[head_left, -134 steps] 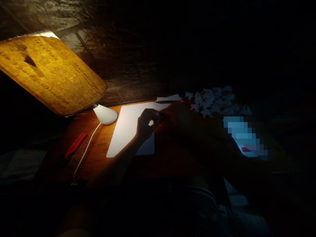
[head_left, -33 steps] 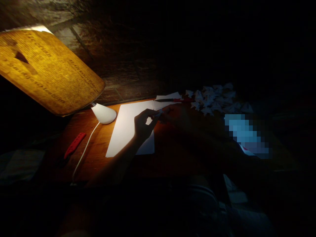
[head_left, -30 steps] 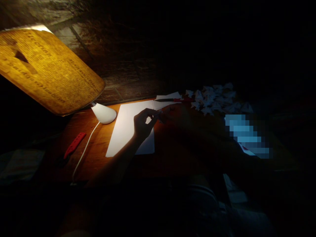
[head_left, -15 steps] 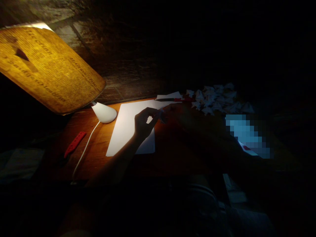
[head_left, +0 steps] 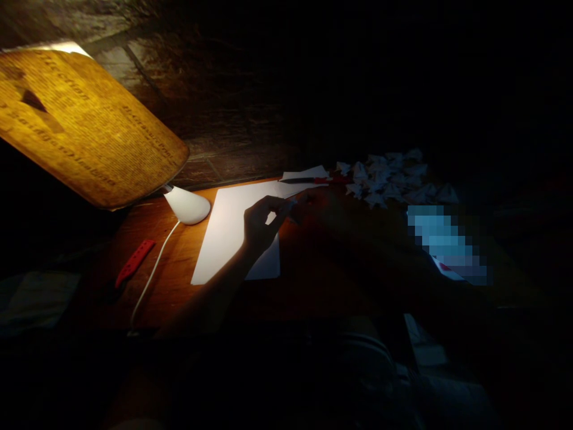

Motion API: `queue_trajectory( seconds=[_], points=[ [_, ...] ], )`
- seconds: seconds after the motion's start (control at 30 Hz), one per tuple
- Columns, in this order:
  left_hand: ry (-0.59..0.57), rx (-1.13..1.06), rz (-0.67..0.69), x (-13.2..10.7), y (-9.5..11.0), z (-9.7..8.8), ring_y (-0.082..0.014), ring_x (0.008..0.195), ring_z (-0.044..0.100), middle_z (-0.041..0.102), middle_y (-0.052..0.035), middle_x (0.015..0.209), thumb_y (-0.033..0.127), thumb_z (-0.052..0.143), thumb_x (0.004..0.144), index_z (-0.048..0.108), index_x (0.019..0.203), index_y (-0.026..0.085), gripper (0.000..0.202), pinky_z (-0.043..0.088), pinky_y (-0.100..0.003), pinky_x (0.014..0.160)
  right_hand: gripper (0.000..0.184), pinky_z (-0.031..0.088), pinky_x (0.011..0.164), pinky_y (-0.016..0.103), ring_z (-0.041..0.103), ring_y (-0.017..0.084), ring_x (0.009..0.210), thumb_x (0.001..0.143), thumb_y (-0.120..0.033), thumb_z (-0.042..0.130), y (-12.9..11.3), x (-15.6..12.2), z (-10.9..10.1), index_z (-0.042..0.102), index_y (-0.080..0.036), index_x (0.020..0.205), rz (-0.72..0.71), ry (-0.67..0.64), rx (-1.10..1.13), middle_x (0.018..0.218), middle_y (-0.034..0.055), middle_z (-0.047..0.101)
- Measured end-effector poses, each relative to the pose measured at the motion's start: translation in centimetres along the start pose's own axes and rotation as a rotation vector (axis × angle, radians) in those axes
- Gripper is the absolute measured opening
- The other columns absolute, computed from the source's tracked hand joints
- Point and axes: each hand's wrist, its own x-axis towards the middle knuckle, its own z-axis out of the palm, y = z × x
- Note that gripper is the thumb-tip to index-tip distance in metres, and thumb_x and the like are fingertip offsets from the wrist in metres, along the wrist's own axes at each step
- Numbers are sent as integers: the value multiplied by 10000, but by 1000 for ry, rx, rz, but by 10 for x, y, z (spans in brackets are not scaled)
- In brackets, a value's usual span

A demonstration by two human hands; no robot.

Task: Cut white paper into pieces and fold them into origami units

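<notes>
My left hand (head_left: 260,220) is closed, thumb and fingertips pinching a small piece of folded paper (head_left: 293,210) above the right edge of a stack of white paper sheets (head_left: 237,239). Deep in shadow, my right hand (head_left: 316,203) has its fingertips closed on the same piece from the other side. The exact folds are too dark to make out. Beyond the hands, a dark-bladed tool with a red handle (head_left: 320,180), possibly a knife or scissors, lies across another white sheet (head_left: 308,173).
A lamp with a printed yellow shade (head_left: 94,128) and white base (head_left: 190,206) lights the left side of the wooden table (head_left: 147,221). Its white cord (head_left: 152,283) runs past a red slotted handle (head_left: 135,261). Several folded paper pieces (head_left: 385,179) lie back right, behind a lit, pixelated screen (head_left: 445,242).
Both hands stay in nearly the same place. The folded paper has turned slightly between the fingertips, and less of it shows. The whole view has shifted a little.
</notes>
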Motion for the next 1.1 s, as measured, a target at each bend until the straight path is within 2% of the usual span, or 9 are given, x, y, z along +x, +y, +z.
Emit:
queue_trajectory(
  seconds=[0.17,0.27,0.43,0.53,0.63,0.73,0.9,1.0,1.1],
  points=[
    [17,-22,-69,2,-2,-1,-166,788,760,789,-47,866,297,788,914,777,921,197,101,648,-306,746,495,588,779,377,676,190,734,748,-684,829,-11,-3,-2,619,-246,657,51,-101,70,704,9,706],
    [20,-43,-86,2,-2,-2,-171,824,774,799,-49,897,262,782,904,773,938,192,78,657,-310,775,459,587,782,374,681,191,748,743,-630,860,-14,-3,-4,630,-243,657,48,-122,91,718,10,712],
    [41,-119,-108,1,-1,-1,-160,783,768,805,-44,877,214,777,865,780,929,185,71,644,-282,733,401,561,773,355,672,184,781,778,-574,849,-7,-2,-4,662,-225,711,45,-135,118,794,28,732],
    [28,-128,-146,0,2,0,-156,784,763,799,-47,861,239,802,848,772,918,175,100,634,-272,740,403,548,754,357,654,178,749,772,-573,842,2,1,-3,649,-221,737,14,-88,89,789,27,708],
    [18,-173,-208,-1,3,2,-166,773,757,789,-49,837,275,822,844,752,907,175,137,633,-293,739,415,531,716,348,631,174,724,702,-534,883,13,5,-1,610,-227,757,-53,16,-13,774,8,664],
    [26,-246,-272,-2,2,4,-175,768,759,787,-48,836,300,840,829,741,903,181,172,643,-319,745,375,526,696,338,637,182,756,722,-466,858,15,4,0,588,-238,845,-118,75,-109,817,3,662],
    [42,-249,-285,-1,-2,4,-161,758,750,789,-37,845,279,869,773,739,884,184,196,646,-313,749,343,514,751,359,678,212,825,793,-380,823,1,-7,0,597,-233,1005,-265,81,-420,893,26,716],
    [38,-243,-280,0,-4,3,-159,765,749,779,-34,839,259,864,782,733,884,182,183,643,-308,745,292,502,780,367,690,210,813,836,-361,803,-4,-10,0,617,-228,1019,-312,80,-618,920,36,749],
    [47,-257,-273,1,-5,2,-149,747,742,765,-27,815,253,847,801,727,880,186,158,642,-300,736,173,495,774,361,697,208,796,892,-335,751,-6,-11,0,649,-229,982,-310,100,-699,902,37,764]
  ],
)
